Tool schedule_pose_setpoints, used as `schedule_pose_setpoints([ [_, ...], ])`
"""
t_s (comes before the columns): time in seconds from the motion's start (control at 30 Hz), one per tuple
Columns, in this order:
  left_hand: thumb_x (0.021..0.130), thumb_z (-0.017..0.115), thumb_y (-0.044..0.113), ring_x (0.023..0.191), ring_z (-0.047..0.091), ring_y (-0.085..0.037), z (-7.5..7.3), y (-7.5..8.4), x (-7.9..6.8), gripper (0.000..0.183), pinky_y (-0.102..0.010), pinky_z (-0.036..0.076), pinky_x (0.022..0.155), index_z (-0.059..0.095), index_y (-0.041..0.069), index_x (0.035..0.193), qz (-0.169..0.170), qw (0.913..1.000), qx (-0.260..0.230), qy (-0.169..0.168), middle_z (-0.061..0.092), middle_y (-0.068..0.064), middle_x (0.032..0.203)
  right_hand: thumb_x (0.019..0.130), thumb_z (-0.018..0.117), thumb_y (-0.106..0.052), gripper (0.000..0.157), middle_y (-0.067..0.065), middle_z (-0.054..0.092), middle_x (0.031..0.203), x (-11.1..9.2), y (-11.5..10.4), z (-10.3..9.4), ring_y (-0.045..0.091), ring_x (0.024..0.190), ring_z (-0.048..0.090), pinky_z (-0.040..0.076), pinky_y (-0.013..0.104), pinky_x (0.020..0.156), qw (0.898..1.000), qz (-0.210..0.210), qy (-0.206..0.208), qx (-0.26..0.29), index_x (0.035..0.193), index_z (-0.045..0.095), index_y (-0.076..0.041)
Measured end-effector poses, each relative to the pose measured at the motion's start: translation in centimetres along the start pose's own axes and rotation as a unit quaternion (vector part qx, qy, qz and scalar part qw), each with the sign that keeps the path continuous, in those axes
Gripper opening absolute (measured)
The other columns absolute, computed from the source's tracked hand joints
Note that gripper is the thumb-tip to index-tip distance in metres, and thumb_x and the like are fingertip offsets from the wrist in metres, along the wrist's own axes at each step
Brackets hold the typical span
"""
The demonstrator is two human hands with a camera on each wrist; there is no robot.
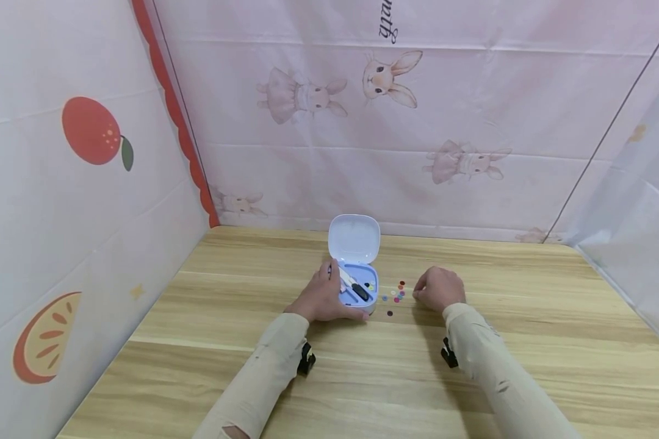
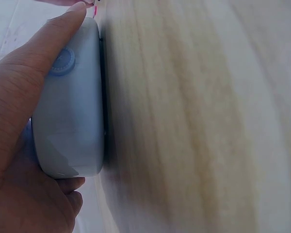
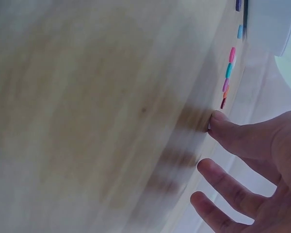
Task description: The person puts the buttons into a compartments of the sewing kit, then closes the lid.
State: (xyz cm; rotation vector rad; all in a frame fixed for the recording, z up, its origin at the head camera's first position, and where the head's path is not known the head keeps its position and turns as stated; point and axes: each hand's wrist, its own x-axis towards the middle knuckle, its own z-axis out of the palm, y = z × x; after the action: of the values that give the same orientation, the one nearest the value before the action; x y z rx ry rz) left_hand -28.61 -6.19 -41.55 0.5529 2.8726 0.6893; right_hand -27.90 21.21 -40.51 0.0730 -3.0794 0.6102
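Note:
A small white-and-blue sewing box (image 1: 370,305) stands on the table with its lid (image 1: 354,239) raised at the back. My left hand (image 1: 325,296) grips it from the left, thumb along the front wall beside a round blue catch (image 2: 63,61), other fingers round the far side. Inside lie a black-handled tool (image 1: 359,292) and a few small buttons (image 1: 368,285). Right of the box, my right hand (image 1: 441,289) is low at the tabletop. In the right wrist view its thumb and forefinger pinch a tiny dark-edged button (image 3: 209,128); the other fingers are spread and slightly bent.
Several loose coloured buttons (image 1: 397,299) lie between the box and my right hand, with a dark one (image 1: 390,313) nearer me. The wooden table (image 1: 373,378) meets a rabbit-printed cloth (image 1: 318,171) at the back and a fruit-printed cloth (image 1: 49,231) on the left.

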Motion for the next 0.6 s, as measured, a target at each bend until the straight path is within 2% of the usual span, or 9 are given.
schedule_pose_setpoints([
  [0.2, 0.065, 0.082, 0.073, 0.141, 0.032, -0.037, -0.08, 0.03, -0.09, 0.144, -0.049, 0.037, 0.112, 0.001, 0.003, 0.162, -0.002, 1.0, -0.001, -0.001, 0.009, -0.019, 0.166, 0.085, 0.079, -0.011, 0.004, 0.015, 0.075, 0.103, 0.11, 0.05, 0.2, 0.032, 0.094, 0.067, 0.048, 0.054, 0.089, 1.0, -0.003, 0.009, -0.001, 0.083, 0.08, -0.007],
  [0.6, 0.066, 0.082, 0.072, 0.145, 0.027, -0.037, -0.04, 0.09, -0.19, 0.143, -0.05, 0.035, 0.114, 0.0, 0.004, 0.162, -0.005, 1.0, -0.007, -0.003, 0.005, -0.018, 0.168, 0.081, 0.08, -0.009, 0.004, 0.015, 0.075, 0.098, 0.27, -0.02, 0.37, 0.031, 0.089, 0.066, 0.048, 0.053, 0.089, 1.0, -0.01, 0.022, -0.007, 0.081, 0.078, -0.005],
])
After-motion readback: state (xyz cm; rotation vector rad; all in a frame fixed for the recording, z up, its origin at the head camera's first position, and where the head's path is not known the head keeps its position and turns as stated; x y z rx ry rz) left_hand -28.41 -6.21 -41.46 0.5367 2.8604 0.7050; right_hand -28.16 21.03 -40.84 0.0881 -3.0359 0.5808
